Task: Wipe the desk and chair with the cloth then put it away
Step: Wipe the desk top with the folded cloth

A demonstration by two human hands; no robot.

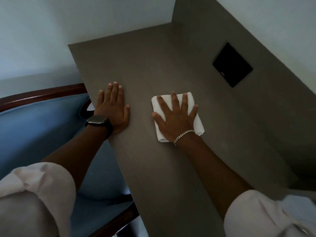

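A folded white cloth [196,120] lies flat on the grey-brown desk [147,65]. My right hand [176,117] presses down on the cloth with fingers spread, covering most of it. My left hand [113,106] rests flat on the desk near its left edge, fingers together, holding nothing. The blue chair [42,127] with a dark wooden frame stands to the left of the desk, partly tucked under the desk's edge.
A black square panel [232,65] is set in the grey upright board along the desk's right side. White walls rise behind the desk and the chair. The desk surface beyond my hands carries nothing else.
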